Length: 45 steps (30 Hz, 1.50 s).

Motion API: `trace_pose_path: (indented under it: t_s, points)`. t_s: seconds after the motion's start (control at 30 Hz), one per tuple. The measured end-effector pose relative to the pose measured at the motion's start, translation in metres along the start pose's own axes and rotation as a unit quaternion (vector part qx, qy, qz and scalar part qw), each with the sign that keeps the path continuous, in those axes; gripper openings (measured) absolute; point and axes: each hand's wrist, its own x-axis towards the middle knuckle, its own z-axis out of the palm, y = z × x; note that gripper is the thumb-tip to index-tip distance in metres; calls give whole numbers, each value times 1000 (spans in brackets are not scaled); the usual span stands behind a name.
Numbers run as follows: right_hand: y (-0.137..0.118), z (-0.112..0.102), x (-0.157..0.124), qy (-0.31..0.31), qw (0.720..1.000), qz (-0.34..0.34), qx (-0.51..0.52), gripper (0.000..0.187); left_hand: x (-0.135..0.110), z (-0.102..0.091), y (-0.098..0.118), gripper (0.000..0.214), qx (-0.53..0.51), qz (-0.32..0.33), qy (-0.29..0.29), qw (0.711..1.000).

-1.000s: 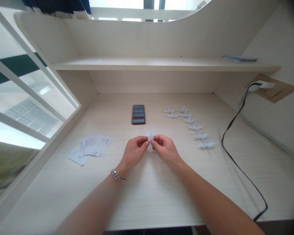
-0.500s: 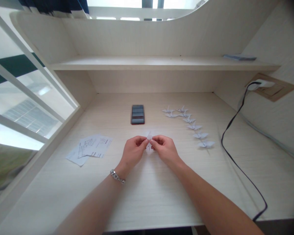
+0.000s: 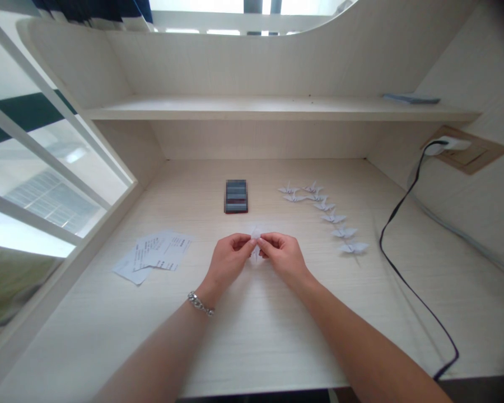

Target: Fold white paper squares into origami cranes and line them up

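Between both hands is a small piece of folded white paper point(image 3: 256, 231), its pointed ends showing above and below the fingertips. My left hand point(image 3: 234, 251), with a silver chain bracelet point(image 3: 200, 304) on its wrist, pinches the paper's left side between thumb and fingers. On the other side, my right hand point(image 3: 282, 252) pinches it the same way, the two thumb tips almost meeting. Fingers cover the paper's middle. To the right, several white origami cranes point(image 3: 334, 217) stand in a curved line on the desk.
Printed paper sheets point(image 3: 162, 250) overlap on the desk's left. A dark rectangular object point(image 3: 236, 196), blurred out, lies beyond my hands. A black cable point(image 3: 397, 268) runs from the wall socket point(image 3: 472, 150) down the right side. A shelf point(image 3: 252, 106) spans the back.
Both hands stay in nearly the same place, still pinching the folded paper. Its lower tip looks slightly narrower now.
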Motion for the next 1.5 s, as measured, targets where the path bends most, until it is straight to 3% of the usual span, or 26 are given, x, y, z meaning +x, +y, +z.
trace_pose_path:
  t_s: [0.4,0.73,0.83,0.97,1.1,1.23,1.37,1.5]
  points:
    - [-4,2,-1,27,998,1,-50,22,1,-1,6,25,17,0,-6,1000]
    - [-1,-3,2,-24,1000,1,-7,23,-4,-3,3,24,68,28,-31,997]
    - [-1,-3,2,-6,1000,-7,-18,23,-5,-3,4,23,64,30,-40,997]
    - [1,-1,1,9,1000,-12,11,22,-5,-2,5,21,7,32,-28,999]
    - [0,-1,1,-12,999,2,47,20,-2,-4,8,24,-61,18,24,998]
    - [-2,-1,-1,-54,998,21,7,20,0,-7,11,34,-119,13,73,990]
    - [-5,-1,-3,-82,997,10,11,23,-1,-6,11,37,-155,12,38,987]
    - [-3,-1,-3,-68,997,-1,20,22,-1,-5,12,40,-218,-12,16,976]
